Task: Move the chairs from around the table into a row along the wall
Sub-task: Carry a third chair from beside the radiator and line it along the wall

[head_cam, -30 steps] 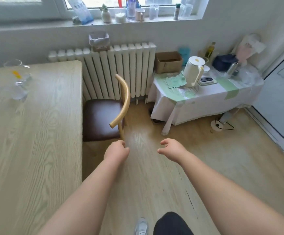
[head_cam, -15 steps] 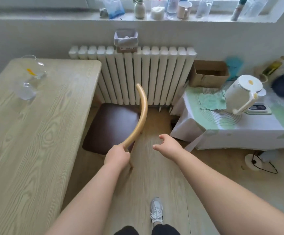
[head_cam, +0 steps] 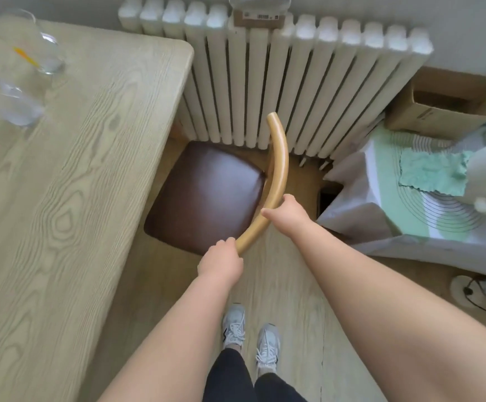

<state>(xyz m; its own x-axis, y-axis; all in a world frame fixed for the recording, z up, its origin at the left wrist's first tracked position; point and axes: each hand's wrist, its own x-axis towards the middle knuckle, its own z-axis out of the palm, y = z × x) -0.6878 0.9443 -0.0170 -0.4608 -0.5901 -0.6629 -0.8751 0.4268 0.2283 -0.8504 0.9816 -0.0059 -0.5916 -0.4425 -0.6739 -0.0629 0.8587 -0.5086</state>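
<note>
Chair [head_cam: 207,195] with a dark brown padded seat and a curved, light wooden backrest stands on the pale wood floor [head_cam: 288,285], tucked against the right edge of the light oak-grain counter [head_cam: 76,169], near its far right corner. Behind the seat runs a white ribbed radiator [head_cam: 294,82] on the wall. The person's left hand [head_cam: 221,262] is closed around the near end of the backrest rail. The right hand [head_cam: 286,210] is wrapped over the rail farther along, thumb on the seat side. Both bare forearms reach forward over grey trainers [head_cam: 250,338] planted on the floor. Two clear glasses [head_cam: 24,68] stand by the counter's far left corner. To the right, a small counter draped in white cloth [head_cam: 381,221] carries a green mat and an open cardboard box [head_cam: 444,103].
</note>
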